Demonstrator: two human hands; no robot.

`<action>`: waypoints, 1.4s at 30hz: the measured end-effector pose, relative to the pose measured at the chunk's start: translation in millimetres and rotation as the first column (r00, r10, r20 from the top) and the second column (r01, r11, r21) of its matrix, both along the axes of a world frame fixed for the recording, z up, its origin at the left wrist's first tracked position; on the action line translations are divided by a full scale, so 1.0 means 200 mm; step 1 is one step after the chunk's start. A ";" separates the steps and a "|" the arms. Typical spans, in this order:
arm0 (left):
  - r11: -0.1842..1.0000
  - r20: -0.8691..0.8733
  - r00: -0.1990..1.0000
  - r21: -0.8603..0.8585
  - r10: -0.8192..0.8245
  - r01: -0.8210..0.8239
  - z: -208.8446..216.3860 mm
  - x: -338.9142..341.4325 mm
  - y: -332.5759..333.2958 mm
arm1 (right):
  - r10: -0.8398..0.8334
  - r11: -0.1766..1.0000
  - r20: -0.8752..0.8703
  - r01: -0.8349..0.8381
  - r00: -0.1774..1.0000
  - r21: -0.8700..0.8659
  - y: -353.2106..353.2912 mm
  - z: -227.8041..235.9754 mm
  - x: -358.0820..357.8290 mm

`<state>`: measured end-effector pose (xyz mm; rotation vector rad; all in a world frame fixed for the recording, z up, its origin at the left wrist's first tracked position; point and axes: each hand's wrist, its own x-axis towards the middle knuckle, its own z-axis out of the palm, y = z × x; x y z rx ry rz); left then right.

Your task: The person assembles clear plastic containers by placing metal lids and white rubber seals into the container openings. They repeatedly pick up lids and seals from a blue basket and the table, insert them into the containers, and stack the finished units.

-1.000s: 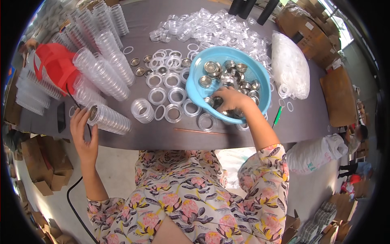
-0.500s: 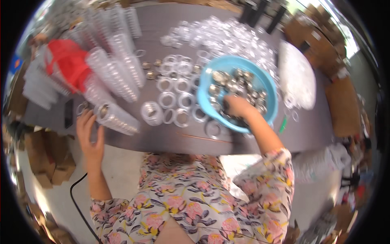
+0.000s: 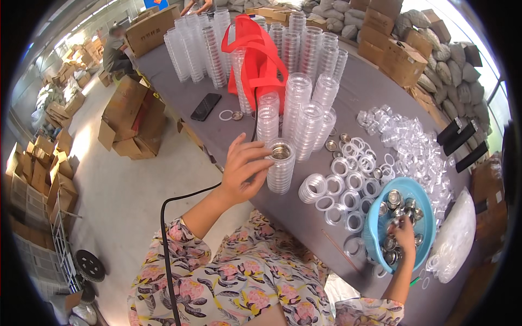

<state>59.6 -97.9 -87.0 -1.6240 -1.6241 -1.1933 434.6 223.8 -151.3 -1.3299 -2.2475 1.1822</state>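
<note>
My left hand [image 3: 243,169] is open, its fingers spread and their tips beside the rim of a stack of clear plastic rings [image 3: 280,176]. A round silver metal piece [image 3: 280,152] sits in the top of that stack. My right hand [image 3: 403,234] reaches into a light blue plastic basket [image 3: 374,233], its fingers curled around a shiny metal piece. Several similar silver pieces [image 3: 395,199] lie loose in the basket around it. Left of the basket, flat clear rings [image 3: 355,181] are laid out in rows, and a short tilted stack [image 3: 312,188] lies beside them.
Tall clear stacks [image 3: 298,103] stand behind my left hand, near a red fabric bag [image 3: 258,65]. A black phone [image 3: 206,107] lies at the left. Small clear parts [image 3: 416,144] are heaped beyond the basket; a white plastic bag [image 3: 452,239] is at the right. A black cable [image 3: 166,239] hangs by my left arm.
The view has swung left and up, showing more of the room. My left hand has lifted slightly by the stack's rim, fingers still spread. My right hand remains in the basket.
</note>
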 end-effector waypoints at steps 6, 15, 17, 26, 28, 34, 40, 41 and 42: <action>0.916 0.129 0.926 -0.151 -0.354 0.371 -0.05 0.27 0.04 | -0.228 0.973 -0.724 0.134 0.651 -0.185 -0.36 0.33 -0.23; 0.750 0.339 0.840 -0.390 -0.423 0.534 -0.20 0.52 0.16 | -0.193 0.617 -0.497 -0.289 0.846 -0.732 -0.86 -0.01 -0.62; 0.682 0.337 0.803 -0.423 -0.493 0.596 -0.20 0.49 0.16 | -0.119 0.578 -0.429 -0.289 0.895 -0.763 -0.86 -0.13 -0.61; 0.578 0.625 0.673 -0.401 -0.394 0.711 -0.25 0.41 0.14 | -0.180 0.158 -0.416 -0.391 0.891 -0.907 -0.88 -0.18 -0.62; 0.625 0.719 0.623 -0.339 -0.310 0.703 -0.27 0.41 0.15 | -0.268 0.092 -0.412 -0.402 0.871 -0.911 -0.90 -0.22 -0.60; 0.764 0.823 0.567 -0.349 -0.026 0.543 -0.31 0.36 0.21 | -0.518 0.079 -0.384 -0.404 0.765 -0.911 -0.86 -0.40 -0.61; 0.889 0.090 0.996 -0.456 0.000 0.041 -0.37 0.31 0.43 | -0.574 0.343 -0.445 -0.291 0.688 -0.893 -0.86 -0.36 -0.68; 0.861 0.079 0.997 -0.507 0.003 0.037 -0.39 0.32 0.43 | -0.553 0.370 -0.468 -0.301 0.689 -0.879 -0.87 -0.39 -0.68; 0.833 0.062 0.998 -0.552 0.006 0.029 -0.41 0.32 0.45 | -0.529 0.400 -0.497 -0.315 0.688 -0.861 -0.87 -0.41 -0.68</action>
